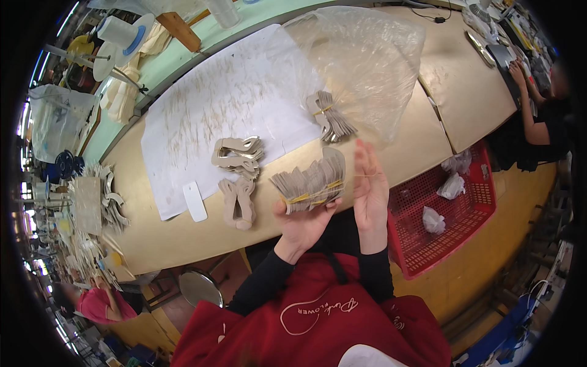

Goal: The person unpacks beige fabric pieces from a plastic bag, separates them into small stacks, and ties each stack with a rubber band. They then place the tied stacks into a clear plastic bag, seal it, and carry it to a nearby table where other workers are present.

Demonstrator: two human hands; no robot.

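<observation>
Holding a fanned bundle of grey cardboard pieces (313, 182) above the surface (183, 235), the left hand (304, 225) kept its grip clenched on the bundle's lower edge, yellow rubber bands (309, 196) around it. The right hand (369, 191) stood flat and released, just beside the bundle. Squaring the edges while the bands stayed taut looked the surest way. Another banded bundle (330, 116) lay by a plastic bag (367, 55).

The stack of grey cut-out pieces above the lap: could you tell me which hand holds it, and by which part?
The left hand holds the banded stack from below, by its lower edge; the right hand is open beside it.
</observation>
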